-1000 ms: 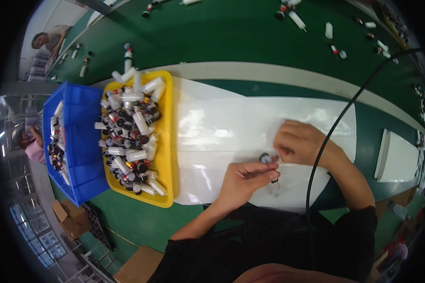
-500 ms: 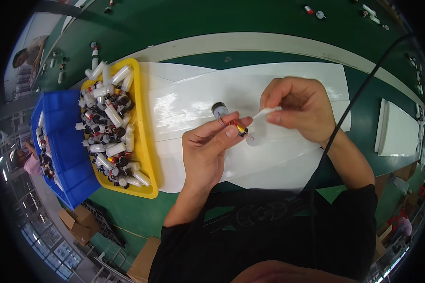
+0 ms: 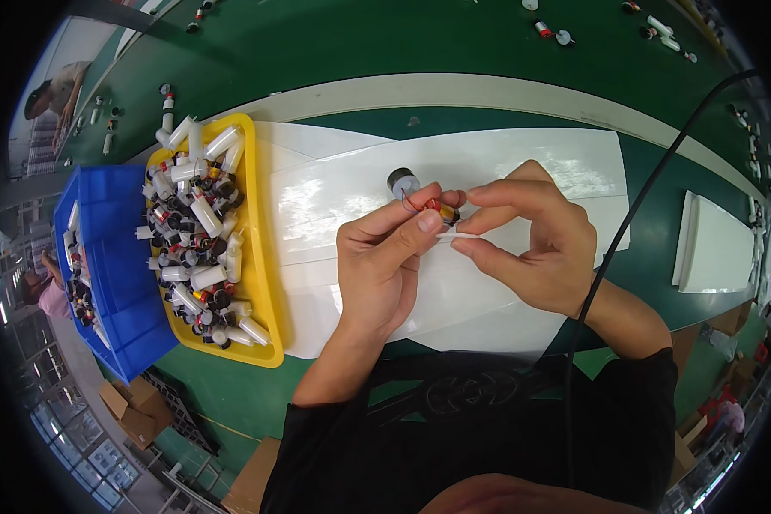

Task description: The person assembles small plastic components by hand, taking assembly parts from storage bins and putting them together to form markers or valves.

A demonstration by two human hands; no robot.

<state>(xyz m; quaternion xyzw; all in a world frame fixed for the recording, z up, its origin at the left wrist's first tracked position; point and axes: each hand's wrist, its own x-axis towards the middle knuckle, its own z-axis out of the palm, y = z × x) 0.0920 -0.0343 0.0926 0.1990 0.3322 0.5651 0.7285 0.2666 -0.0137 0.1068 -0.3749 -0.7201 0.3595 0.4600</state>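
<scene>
Over white sheets [image 3: 317, 257], my left hand [image 3: 381, 257] pinches a small red, yellow and black cylinder [image 3: 442, 209] between thumb and fingers. Thin wires run from it toward a round part [image 3: 403, 182], grey-faced with a black side, just beyond my fingertips. My right hand [image 3: 540, 231] is closed in a pinch on a slim white piece [image 3: 459, 236], whose exact kind I cannot make out. That piece lies against the near end of the cylinder, and the fingertips of both hands almost meet there.
To the left, a yellow bin [image 3: 270, 283] is heaped with white, black and red cylindrical parts; a blue bin [image 3: 124, 265] adjoins it. A black cable [image 3: 634, 201] crosses on the right. More sheets [image 3: 720, 244] lie far right. Small parts [image 3: 552, 32] sit beyond the pale ledge [image 3: 351, 92].
My right hand has moved left and slightly down, bringing the white piece from apart to against the cylinder. My left hand keeps its hold.
</scene>
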